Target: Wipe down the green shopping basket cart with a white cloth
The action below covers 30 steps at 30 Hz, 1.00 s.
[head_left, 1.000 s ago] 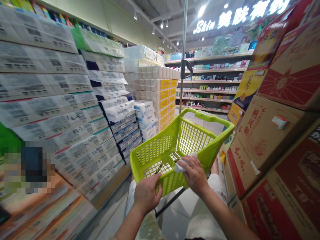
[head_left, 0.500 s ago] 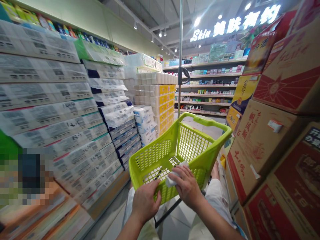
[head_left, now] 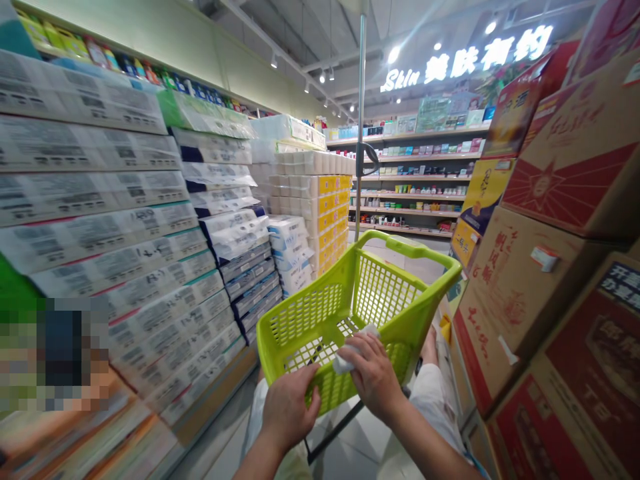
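Note:
A lime-green plastic shopping cart basket (head_left: 310,303) with perforated walls stands between my knees, tilted toward the left. My left hand (head_left: 291,402) grips its near rim, fingers over the edge and thumb outside. Just right of it, my right hand (head_left: 369,373) presses a crumpled white cloth or wipe (head_left: 345,362) onto the same rim, fingers curled over it. Part of the cloth is hidden under the fingers. Through the holes in the basket floor, the pale tiles show.
Stacked paper packs (head_left: 90,193) rise on the left, with tissue bundles (head_left: 330,200) beyond them. Cardboard cartons (head_left: 530,287) are piled close on the right. A metal pole (head_left: 361,100) stands behind the cart, before product shelves (head_left: 415,173). A blurred patch (head_left: 55,353) covers the lower left.
The view has shifted slightly, so the surroundings sit a little lower. Both hands keep nearly the same places on the rim, the white cloth still under my right hand.

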Available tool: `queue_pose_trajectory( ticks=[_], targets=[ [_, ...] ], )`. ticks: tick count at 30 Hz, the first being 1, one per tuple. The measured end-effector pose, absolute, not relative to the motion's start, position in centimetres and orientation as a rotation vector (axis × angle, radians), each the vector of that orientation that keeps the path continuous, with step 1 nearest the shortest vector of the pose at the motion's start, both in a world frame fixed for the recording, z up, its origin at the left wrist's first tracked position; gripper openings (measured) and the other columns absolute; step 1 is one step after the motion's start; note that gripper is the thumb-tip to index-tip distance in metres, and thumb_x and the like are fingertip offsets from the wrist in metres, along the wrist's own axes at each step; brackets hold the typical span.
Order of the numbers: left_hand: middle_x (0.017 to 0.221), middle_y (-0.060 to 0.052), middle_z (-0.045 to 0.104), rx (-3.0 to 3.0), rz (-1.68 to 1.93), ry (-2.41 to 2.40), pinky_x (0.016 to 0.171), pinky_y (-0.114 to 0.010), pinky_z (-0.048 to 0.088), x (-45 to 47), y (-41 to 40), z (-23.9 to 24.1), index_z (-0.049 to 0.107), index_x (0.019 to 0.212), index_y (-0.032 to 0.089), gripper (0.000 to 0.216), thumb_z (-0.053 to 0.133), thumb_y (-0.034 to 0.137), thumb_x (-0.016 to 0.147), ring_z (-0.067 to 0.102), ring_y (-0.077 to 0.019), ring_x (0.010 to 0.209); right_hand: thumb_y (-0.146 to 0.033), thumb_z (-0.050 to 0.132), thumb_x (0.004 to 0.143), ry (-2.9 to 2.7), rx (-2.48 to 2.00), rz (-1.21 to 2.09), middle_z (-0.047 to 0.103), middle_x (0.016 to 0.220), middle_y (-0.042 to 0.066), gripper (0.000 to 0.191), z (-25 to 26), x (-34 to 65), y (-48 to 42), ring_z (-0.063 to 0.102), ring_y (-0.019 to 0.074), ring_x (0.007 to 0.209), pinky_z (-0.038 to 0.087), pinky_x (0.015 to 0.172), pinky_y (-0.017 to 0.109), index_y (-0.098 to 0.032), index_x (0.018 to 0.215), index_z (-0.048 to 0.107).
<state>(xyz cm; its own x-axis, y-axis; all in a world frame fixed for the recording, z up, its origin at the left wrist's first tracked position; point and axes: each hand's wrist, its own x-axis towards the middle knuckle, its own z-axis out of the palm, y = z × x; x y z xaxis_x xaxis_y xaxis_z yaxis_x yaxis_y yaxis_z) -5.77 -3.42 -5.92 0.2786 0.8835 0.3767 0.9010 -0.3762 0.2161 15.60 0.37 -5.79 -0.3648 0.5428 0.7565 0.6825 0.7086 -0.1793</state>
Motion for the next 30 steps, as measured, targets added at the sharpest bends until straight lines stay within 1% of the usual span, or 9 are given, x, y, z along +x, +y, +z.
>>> queue_pose_trajectory(
  ticks=[5, 8, 12, 16, 22, 27, 29, 30],
  targets=[
    [0.106, -0.005, 0.072, -2.457, -0.687, -1.72, 0.078, -0.035, 0.054, -5.8, -3.3, -6.2, 0.06, 0.114, 0.024, 0.036, 0.047, 0.023, 0.081, 0.068, -0.0215, 0.087, -0.012, 0.047, 0.085, -1.943, -1.082, -0.297, 0.062, 0.113, 0.005, 0.034, -5.1, 19.7, 2.2, 0.051, 0.0214, 0.117, 0.031, 0.11, 0.042, -0.026, 0.11, 0.064],
    [0.107, -0.005, 0.071, -2.444, -0.695, -1.711, 0.078, -0.035, 0.054, -5.7, -3.3, -6.2, 0.06, 0.114, 0.024, 0.035, 0.046, 0.024, 0.082, 0.068, -0.0214, 0.088, -0.011, 0.046, 0.085, -1.847, -1.164, -0.341, 0.062, 0.114, 0.005, 0.033, -5.3, 20.2, 2.3, 0.049, 0.023, 0.12, 0.029, 0.111, 0.044, -0.025, 0.108, 0.064],
    [0.103, -0.004, 0.072, -2.428, -0.712, -1.701, 0.076, -0.034, 0.054, -5.6, -3.4, -6.1, 0.061, 0.113, 0.024, 0.034, 0.046, 0.023, 0.081, 0.068, -0.0209, 0.086, -0.01, 0.044, 0.083, -1.969, -1.011, -0.28, 0.061, 0.117, 0.005, 0.038, -6.1, 16.5, 0.3, 0.048, 0.0216, 0.121, 0.032, 0.11, 0.042, -0.026, 0.111, 0.063],
    [0.102, -0.004, 0.072, -2.434, -0.73, -1.674, 0.074, -0.033, 0.054, -5.8, -3.4, -6.1, 0.061, 0.112, 0.024, 0.035, 0.047, 0.022, 0.08, 0.068, -0.0203, 0.084, -0.012, 0.045, 0.084, -2.067, -0.937, -0.237, 0.062, 0.116, 0.004, 0.037, -6.0, 15.8, 0.0, 0.05, 0.02, 0.118, 0.029, 0.112, 0.042, -0.027, 0.113, 0.063],
    [0.102, -0.005, 0.073, -2.437, -0.734, -1.691, 0.075, -0.035, 0.055, -5.6, -3.2, -6.1, 0.061, 0.112, 0.023, 0.035, 0.045, 0.023, 0.081, 0.069, -0.0215, 0.085, -0.012, 0.047, 0.086, -1.865, -1.159, -0.338, 0.063, 0.113, 0.005, 0.032, -4.9, 20.3, 2.5, 0.051, 0.0222, 0.117, 0.029, 0.111, 0.043, -0.026, 0.109, 0.063],
    [0.098, -0.006, 0.072, -2.443, -0.617, -1.78, 0.076, -0.037, 0.052, -4.6, -3.8, -4.1, 0.06, 0.112, 0.022, 0.032, 0.046, 0.027, 0.084, 0.068, -0.0227, 0.084, -0.01, 0.047, 0.081, -1.992, -1.017, -0.246, 0.062, 0.112, 0.004, 0.035, -5.6, 16.1, 0.5, 0.051, 0.0215, 0.116, 0.031, 0.11, 0.042, -0.026, 0.108, 0.063],
    [0.097, -0.007, 0.072, -2.427, -0.595, -1.793, 0.08, -0.04, 0.05, -3.7, -3.9, -2.9, 0.059, 0.115, 0.021, 0.034, 0.047, 0.028, 0.084, 0.066, -0.0245, 0.087, -0.01, 0.048, 0.081, -2.037, -0.972, -0.206, 0.062, 0.113, 0.004, 0.037, -5.8, 14.4, -0.4, 0.05, 0.0207, 0.116, 0.03, 0.11, 0.042, -0.027, 0.111, 0.062],
    [0.1, -0.008, 0.071, -2.425, -0.613, -1.794, 0.083, -0.041, 0.049, -3.1, -3.8, -2.4, 0.057, 0.119, 0.02, 0.038, 0.047, 0.028, 0.083, 0.066, -0.0247, 0.09, -0.01, 0.048, 0.081, -2.049, -0.962, -0.194, 0.062, 0.113, 0.004, 0.038, -5.8, 14.1, -0.5, 0.05, 0.0202, 0.116, 0.029, 0.111, 0.042, -0.027, 0.112, 0.062]
  ],
)
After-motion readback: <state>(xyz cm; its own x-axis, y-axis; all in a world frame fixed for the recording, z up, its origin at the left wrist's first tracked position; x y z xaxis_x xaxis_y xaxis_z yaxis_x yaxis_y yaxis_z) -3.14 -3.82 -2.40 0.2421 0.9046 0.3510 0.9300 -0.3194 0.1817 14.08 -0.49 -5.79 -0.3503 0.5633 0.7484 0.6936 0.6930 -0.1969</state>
